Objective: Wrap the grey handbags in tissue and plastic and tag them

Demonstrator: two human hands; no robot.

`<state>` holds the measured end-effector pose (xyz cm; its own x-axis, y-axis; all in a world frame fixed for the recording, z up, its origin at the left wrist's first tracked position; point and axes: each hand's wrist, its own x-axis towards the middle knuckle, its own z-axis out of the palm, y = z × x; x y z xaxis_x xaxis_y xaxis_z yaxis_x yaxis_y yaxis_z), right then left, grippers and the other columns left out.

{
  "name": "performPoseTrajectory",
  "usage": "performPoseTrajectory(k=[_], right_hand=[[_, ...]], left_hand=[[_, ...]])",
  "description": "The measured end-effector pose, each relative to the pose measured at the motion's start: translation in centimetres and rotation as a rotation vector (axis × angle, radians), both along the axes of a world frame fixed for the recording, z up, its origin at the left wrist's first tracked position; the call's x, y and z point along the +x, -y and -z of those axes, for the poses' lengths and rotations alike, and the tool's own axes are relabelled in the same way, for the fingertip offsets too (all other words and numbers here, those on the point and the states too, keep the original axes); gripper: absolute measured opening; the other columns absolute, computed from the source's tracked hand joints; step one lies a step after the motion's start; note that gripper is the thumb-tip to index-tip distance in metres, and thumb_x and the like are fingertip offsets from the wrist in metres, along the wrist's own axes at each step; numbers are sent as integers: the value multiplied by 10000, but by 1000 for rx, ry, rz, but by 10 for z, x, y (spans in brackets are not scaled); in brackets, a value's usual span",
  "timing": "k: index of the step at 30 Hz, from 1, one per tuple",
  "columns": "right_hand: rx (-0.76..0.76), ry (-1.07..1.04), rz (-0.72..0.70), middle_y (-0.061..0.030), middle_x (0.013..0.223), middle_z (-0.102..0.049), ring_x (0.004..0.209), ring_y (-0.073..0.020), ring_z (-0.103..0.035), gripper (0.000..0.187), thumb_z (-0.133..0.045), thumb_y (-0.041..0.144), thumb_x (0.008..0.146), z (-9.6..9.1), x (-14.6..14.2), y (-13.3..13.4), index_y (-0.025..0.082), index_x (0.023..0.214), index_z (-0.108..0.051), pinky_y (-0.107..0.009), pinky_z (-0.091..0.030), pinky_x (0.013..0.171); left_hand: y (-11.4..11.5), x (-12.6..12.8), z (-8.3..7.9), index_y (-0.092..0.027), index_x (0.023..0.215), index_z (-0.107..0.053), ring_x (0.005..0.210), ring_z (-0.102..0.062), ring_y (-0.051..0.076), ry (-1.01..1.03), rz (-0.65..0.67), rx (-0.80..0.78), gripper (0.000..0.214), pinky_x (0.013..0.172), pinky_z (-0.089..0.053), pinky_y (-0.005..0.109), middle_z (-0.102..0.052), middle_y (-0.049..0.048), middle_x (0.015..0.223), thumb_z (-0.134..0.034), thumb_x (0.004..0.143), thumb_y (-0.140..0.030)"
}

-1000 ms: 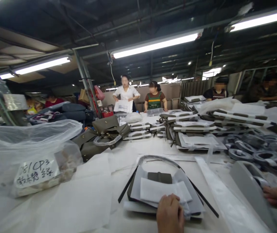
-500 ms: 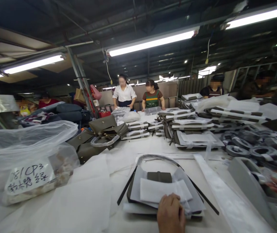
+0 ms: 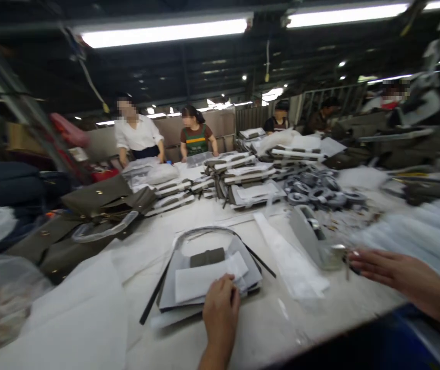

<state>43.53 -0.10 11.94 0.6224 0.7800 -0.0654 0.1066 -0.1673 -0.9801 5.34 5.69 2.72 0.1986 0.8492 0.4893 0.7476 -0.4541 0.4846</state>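
A dark olive handbag (image 3: pixel 207 257) lies flat, partly covered by white wrapping sheets, with its wrapped handle (image 3: pixel 204 230) arched behind it. My left hand (image 3: pixel 222 303) presses on the near right edge of a folded white sheet (image 3: pixel 198 282), its fingers curled over that edge. At the right, my right hand (image 3: pixel 393 272) reaches to the front end of a grey tape dispenser (image 3: pixel 306 234). Its fingers are long and close together, tips near a small dark and shiny piece; blur hides what they pinch.
A clear plastic strip (image 3: pixel 289 262) lies between the handbag and dispenser. Behind are stacked wrapped bags (image 3: pixel 250 174) and grey rolls (image 3: pixel 312 190). Olive bags (image 3: pixel 100 205) and white sheets (image 3: pixel 84 303) lie left. Co-workers (image 3: pixel 138 133) stand across the table. The table edge (image 3: pixel 343 336) runs lower right.
The view has swung right, so things appear further left. My right hand has come further into view at the dispenser's front end. The left hand stays on the sheet over the handbag.
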Motion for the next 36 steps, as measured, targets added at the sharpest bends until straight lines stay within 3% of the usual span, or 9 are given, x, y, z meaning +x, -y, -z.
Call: performPoseTrajectory(k=[2,5,15,19,25,29,33,36], right_hand=[[-118,-208,-58,-230,1037,-713,839,-241,-722,182,-742,348,719,8,-7,11,185,792,-777,-312,-575,713],[-93,-285,0,-165,1016,-725,843,-212,-710,223,-770,356,733,19,-21,18,162,841,-749,-268,-596,699],[-27,-283,28,-97,1006,-724,751,-127,-659,356,-817,435,707,20,-26,23,170,931,-740,-151,-523,535],[-39,-259,49,-96,1005,-726,689,-101,-630,399,-824,482,681,37,-22,28,164,911,-746,-138,-493,503],[-37,-116,64,-120,947,-738,676,-134,-648,411,-807,499,675,78,-11,21,151,881,-733,-188,-513,495],[-58,-29,84,-126,878,-742,615,-139,-645,406,-785,502,684,93,-1,13,133,842,-720,-209,-512,477],[-109,127,78,-75,748,-730,557,-155,-637,306,-750,425,731,93,3,27,148,859,-735,-243,-516,493],[-79,505,-65,-51,807,-742,708,-194,-688,213,-662,345,834,81,-2,45,189,954,-742,-312,-559,716]], left_hand=[[-2,-3,-1,-233,830,-596,1077,-626,250,-35,29,-10,115,927,-518,443,-682,48,1137,-545,872,-139],[-8,-6,1,-239,864,-602,1074,-626,246,-85,56,-9,87,911,-515,415,-671,46,1170,-536,903,-198],[-8,-10,2,-259,879,-610,1035,-644,232,-138,59,30,110,848,-512,349,-671,21,1187,-516,936,-267],[-8,-9,3,-262,880,-606,1041,-643,230,-148,46,11,108,826,-509,342,-668,9,1198,-517,939,-277],[-9,-8,2,-261,883,-611,1022,-644,225,-157,44,14,104,819,-499,329,-669,8,1204,-524,936,-277],[-9,-8,0,-255,881,-608,1056,-633,220,-160,55,-8,105,841,-489,326,-665,6,1202,-525,937,-285],[-7,-7,-4,-256,885,-611,1059,-631,207,-180,45,-43,97,831,-480,312,-664,-9,1202,-533,938,-280],[-6,-5,-14,-258,864,-618,979,-650,186,-193,29,-105,105,777,-476,296,-664,-30,1204,-545,935,-282]])
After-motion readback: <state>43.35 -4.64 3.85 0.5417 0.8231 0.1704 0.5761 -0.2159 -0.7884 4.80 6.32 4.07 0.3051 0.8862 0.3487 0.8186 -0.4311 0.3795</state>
